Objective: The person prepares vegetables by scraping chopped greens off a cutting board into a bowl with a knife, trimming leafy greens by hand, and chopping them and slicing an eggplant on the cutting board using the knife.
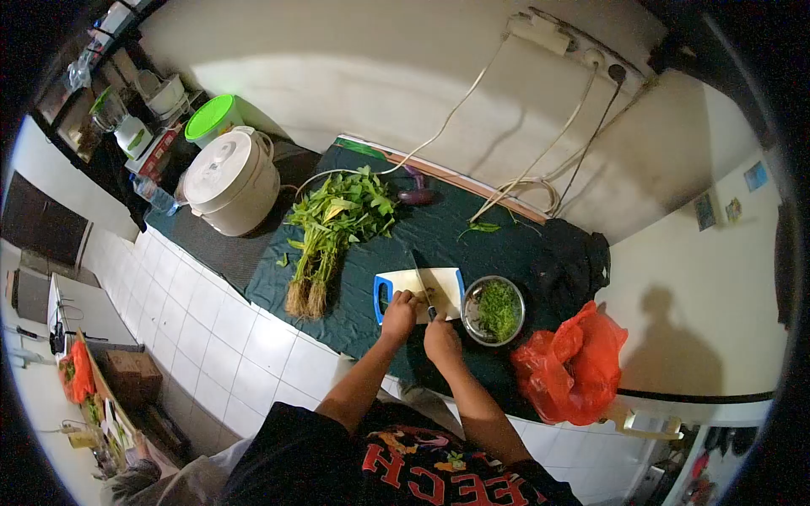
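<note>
My right hand is wrapped round the black handle of a knife, whose blade points away over a white cutting board with a blue edge. On the board's near left part rests my left hand, its fingers bent together beside the blade; what they hold, if anything, is too small to name. Just right of the board stands a metal bowl with chopped greens in it. A bundle of leafy greens with roots lies to the left.
Behind the greens lies a purple eggplant. A white rice cooker and a green-lidded tub stand at the left. A red plastic bag sits right of the bowl, near a dark cloth. Cables hang along the wall. Another person's hand shows at lower left.
</note>
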Available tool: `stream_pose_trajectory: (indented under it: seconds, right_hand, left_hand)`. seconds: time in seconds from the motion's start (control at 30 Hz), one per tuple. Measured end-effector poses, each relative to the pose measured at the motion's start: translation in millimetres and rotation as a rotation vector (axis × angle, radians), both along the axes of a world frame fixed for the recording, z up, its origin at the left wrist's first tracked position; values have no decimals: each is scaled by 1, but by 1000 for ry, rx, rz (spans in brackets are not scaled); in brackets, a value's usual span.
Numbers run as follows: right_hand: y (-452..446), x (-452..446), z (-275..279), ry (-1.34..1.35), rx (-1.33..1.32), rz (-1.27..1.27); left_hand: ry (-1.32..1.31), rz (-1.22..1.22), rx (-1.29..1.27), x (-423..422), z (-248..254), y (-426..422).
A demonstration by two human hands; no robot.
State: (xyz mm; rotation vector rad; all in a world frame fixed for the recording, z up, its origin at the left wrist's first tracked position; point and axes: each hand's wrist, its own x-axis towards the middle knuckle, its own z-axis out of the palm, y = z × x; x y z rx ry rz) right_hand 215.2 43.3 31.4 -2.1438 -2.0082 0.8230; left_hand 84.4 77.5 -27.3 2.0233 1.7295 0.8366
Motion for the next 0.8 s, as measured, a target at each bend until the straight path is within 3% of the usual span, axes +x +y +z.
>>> stream_pose_trajectory:
  seconds: [0.1, 0.33, 0.4, 0.6, 0.8]
  right_hand:
    - [-20, -1, 0, -4, 28, 3]
    - [-11, -4, -3, -25, -54, 9]
    - [2, -8, 18, -44, -80, 14]
    - [-33, -4, -1, -53, -95, -22]
    - [-1, -2, -2, -54, -34, 55]
  left_hand:
    - [164, -37, 18, -4, 8, -2]
    - [95, -137, 78, -21, 1, -1]
    - [14, -86, 24, -23, -6, 3]
    - [-109, -19, -81, -24, -4, 2]
    - [3, 65, -267, -23, 8, 6]
